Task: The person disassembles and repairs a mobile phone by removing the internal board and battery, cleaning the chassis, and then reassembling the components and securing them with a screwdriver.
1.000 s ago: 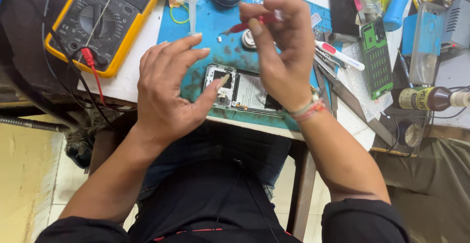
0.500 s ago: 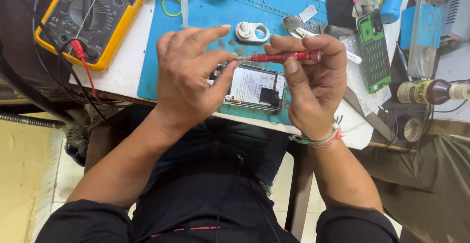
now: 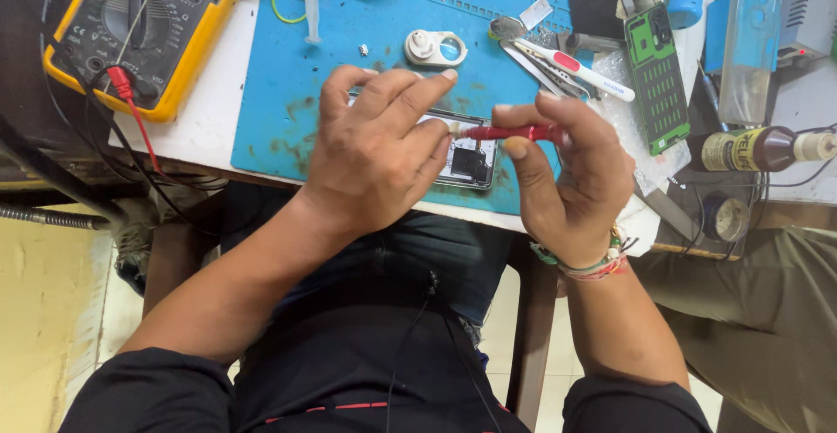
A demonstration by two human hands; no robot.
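The opened phone (image 3: 471, 161) lies on the blue work mat (image 3: 366, 23), at the mat's near edge, and most of it is hidden under the 2 hands. The left hand (image 3: 379, 150) rests flat over the phone's left part, fingers spread loosely and pointing away from the person, the thumb lying along the phone's near side. The right hand (image 3: 571, 180) sits just right of the phone and pinches a red screwdriver (image 3: 510, 132) between thumb and curled fingers; the tool lies almost level, its tip pointing left over the phone's top edge, beside the left fingertips. Whether the tip touches the phone cannot be told. Beyond the phone on the mat lies a white round tool with a lens (image 3: 434, 47). Far left of the phone, off the mat, sits a yellow multimeter (image 3: 144, 27) with a red lead. Right of the phone lie tweezers (image 3: 540, 62) and a green circuit board (image 3: 656, 71).
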